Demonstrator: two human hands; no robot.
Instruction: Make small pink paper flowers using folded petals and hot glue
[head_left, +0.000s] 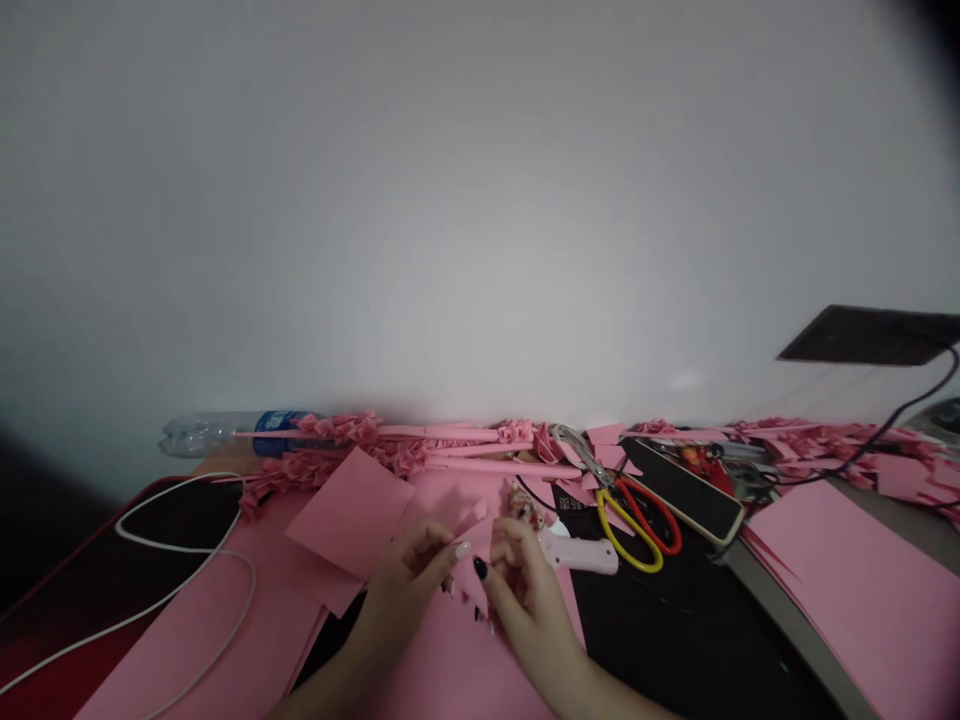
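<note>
Both hands meet over a small folded pink paper piece [474,560], which lies just left of the pink glue gun [581,552]. The left hand [405,590] pinches the piece's left edge between thumb and fingers; the right hand [525,590] grips its right side, dark-painted nails showing.

The only container in view is a clear plastic bottle [225,433] lying on its side well to the left of the glue gun, against the wall (its blue label is too small to read, and its contents cannot be made out).

Just right of the glue gun lie yellow-handled scissors [626,535] and red-handled scissors [656,520]. Loose pink paper sheets [352,515] spread left of it, beside a white cable [187,545].
</note>
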